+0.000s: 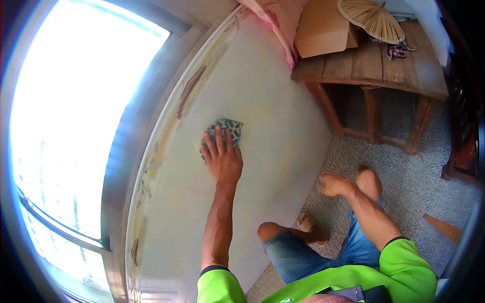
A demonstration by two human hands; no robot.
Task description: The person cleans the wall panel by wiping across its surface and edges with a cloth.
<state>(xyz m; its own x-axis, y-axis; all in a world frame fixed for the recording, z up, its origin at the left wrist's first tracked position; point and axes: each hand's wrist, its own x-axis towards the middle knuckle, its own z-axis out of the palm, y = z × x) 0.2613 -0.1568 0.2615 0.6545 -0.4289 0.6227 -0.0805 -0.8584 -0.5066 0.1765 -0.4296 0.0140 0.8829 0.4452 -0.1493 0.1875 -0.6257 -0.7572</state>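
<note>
My left hand (225, 162) presses a dark green and white patterned cloth (233, 127) against a pale panel (273, 116). Its fingers are spread over the cloth, and part of the cloth is hidden beneath the palm. My right hand (336, 185) hovers beside my knee, above the carpet, with its fingers loosely bent and partly apart. Nothing shows in it. The panel has faint yellowish stains, and brown painted marks (191, 91) run along its edge by the window.
A bright window (76, 116) lies to the left. At the upper right, a wooden table (369, 68) carries a cardboard box (323, 30) and a woven fan (376, 20). Pink fabric (277, 20) hangs beside it. Grey carpet (399, 187) covers the floor, and dark wooden furniture (462, 146) stands at the right.
</note>
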